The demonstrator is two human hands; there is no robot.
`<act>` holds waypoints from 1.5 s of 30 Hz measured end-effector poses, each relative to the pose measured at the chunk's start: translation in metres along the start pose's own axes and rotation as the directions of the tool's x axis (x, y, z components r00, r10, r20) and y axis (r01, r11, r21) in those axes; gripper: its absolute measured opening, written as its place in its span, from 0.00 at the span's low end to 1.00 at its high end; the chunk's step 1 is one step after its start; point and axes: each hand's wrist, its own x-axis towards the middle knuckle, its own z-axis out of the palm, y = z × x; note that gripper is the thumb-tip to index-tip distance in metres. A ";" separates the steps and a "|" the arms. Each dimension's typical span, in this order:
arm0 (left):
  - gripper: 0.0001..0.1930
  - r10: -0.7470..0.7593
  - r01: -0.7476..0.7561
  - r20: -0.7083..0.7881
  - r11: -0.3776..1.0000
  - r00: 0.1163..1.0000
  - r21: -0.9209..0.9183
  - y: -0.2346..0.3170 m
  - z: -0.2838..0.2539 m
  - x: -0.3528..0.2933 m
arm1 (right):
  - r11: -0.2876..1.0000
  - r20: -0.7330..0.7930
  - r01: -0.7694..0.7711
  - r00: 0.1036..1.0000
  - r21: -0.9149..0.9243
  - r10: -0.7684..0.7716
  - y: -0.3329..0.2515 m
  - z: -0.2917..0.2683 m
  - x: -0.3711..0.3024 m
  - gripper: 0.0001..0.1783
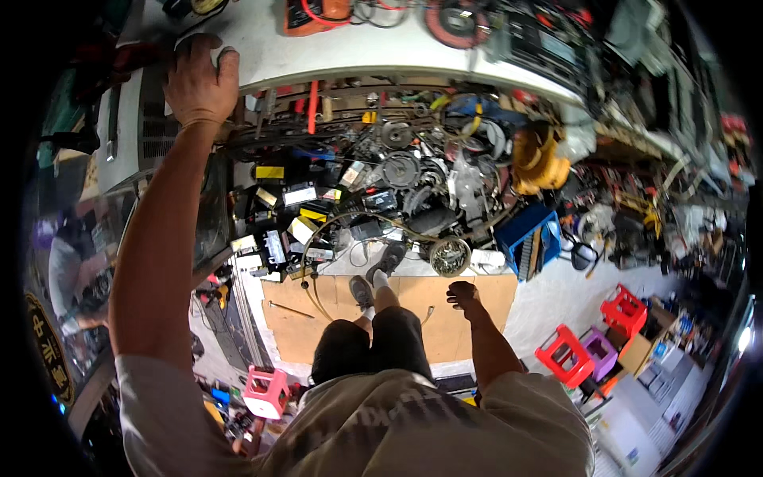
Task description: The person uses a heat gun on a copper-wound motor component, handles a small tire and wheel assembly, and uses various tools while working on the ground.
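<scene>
My left hand (203,83) is stretched forward to the left end of a white workbench (358,54). Its palm faces down at the bench edge, with the thumb apart from the fingers and nothing seen in it. Low at my right side hangs my right hand (463,296), dark and slightly blurred. Its fingers are loosely bent and apart, and I see nothing held. Beyond it on the floor stands a round container (451,257) of small metal parts. On the bench lie an orange case (316,17) with a red cable and a reddish wheel (457,24).
Boxy batteries (300,195) and metal parts are heaped under the bench. A blue crate (517,225) and yellow plastic piece (538,163) lie right of them. I stand on a cardboard sheet (453,334). Red stools (566,355) stand right, a pink stool (265,391) left.
</scene>
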 end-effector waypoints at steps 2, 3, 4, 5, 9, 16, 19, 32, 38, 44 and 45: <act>0.22 0.069 -0.068 -0.038 0.997 0.997 0.039 -0.013 -0.004 0.002 | 0.996 0.207 -0.091 0.974 -0.013 0.092 -0.014 0.010 0.092 0.12; 0.22 0.026 -0.027 -0.041 0.999 0.999 -0.032 -0.020 -0.001 -0.006 | 0.986 0.125 0.042 0.990 0.158 -0.063 -0.028 0.021 0.141 0.12; 0.22 0.056 -0.058 -0.050 0.998 0.997 -0.038 -0.016 0.005 -0.005 | 0.937 0.248 0.225 0.924 0.266 -0.292 -0.058 0.028 0.185 0.12; 0.22 0.087 -0.090 -0.063 0.994 0.994 -0.057 -0.008 0.008 0.006 | 0.834 0.337 0.354 0.793 0.423 -0.507 -0.091 0.032 0.223 0.13; 0.19 0.134 -0.134 -0.004 0.990 0.991 -0.040 -0.012 -0.007 0.003 | 0.738 -0.085 0.443 0.879 0.510 -0.469 -0.319 0.109 0.217 0.16; 0.25 0.072 -0.058 0.059 0.976 0.996 -0.208 0.005 -0.013 0.014 | 0.548 -0.161 0.397 0.889 0.736 -0.428 -0.487 0.076 0.283 0.23; 0.24 0.055 -0.046 0.051 0.985 0.997 -0.165 0.018 -0.021 0.024 | 0.551 -0.230 0.432 0.888 0.714 -0.398 -0.508 0.064 0.314 0.23; 0.23 0.154 -0.152 0.015 0.985 0.988 -0.082 0.003 -0.022 0.011 | 0.626 -0.328 0.516 0.856 0.585 -0.399 -0.537 0.025 0.417 0.21; 0.21 0.118 -0.112 0.065 0.989 0.991 -0.098 0.007 -0.024 0.011 | 0.617 -0.328 0.543 0.839 0.570 -0.435 -0.552 -0.026 0.450 0.21; 0.17 0.205 -0.206 -0.024 0.970 0.979 -0.127 -0.001 -0.020 0.008 | 0.624 -0.291 0.544 0.835 0.561 -0.466 -0.554 -0.041 0.480 0.20; 0.17 0.201 -0.201 -0.015 0.972 0.979 -0.119 -0.002 -0.020 0.006 | 0.627 -0.281 0.540 0.837 0.561 -0.470 -0.553 -0.041 0.486 0.20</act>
